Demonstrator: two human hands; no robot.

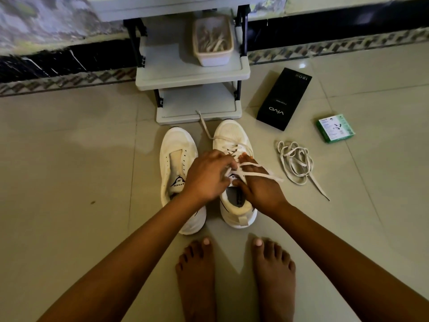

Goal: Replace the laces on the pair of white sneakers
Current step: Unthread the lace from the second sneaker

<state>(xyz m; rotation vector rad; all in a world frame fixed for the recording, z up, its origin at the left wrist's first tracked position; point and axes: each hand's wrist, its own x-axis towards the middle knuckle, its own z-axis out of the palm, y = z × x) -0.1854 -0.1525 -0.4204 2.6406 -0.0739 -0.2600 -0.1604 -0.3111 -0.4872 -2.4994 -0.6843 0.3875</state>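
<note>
Two white sneakers stand side by side on the tiled floor. The left sneaker [177,156] has no lace, with bare eyelets. The right sneaker [232,135] carries a white lace [234,148] crossed through its eyelets, one end trailing toward the shelf. My left hand [206,175] pinches that lace over the tongue. My right hand [257,187] rests on the shoe's right side, with lace strands running over its fingers. A loose white lace [296,163] lies coiled on the floor to the right.
A grey plastic shelf unit [192,75] stands just behind the shoes, holding a tub of laces [212,54]. A black phone box [284,98] and a small green box [335,127] lie at the right. My bare feet [197,275] are close in front.
</note>
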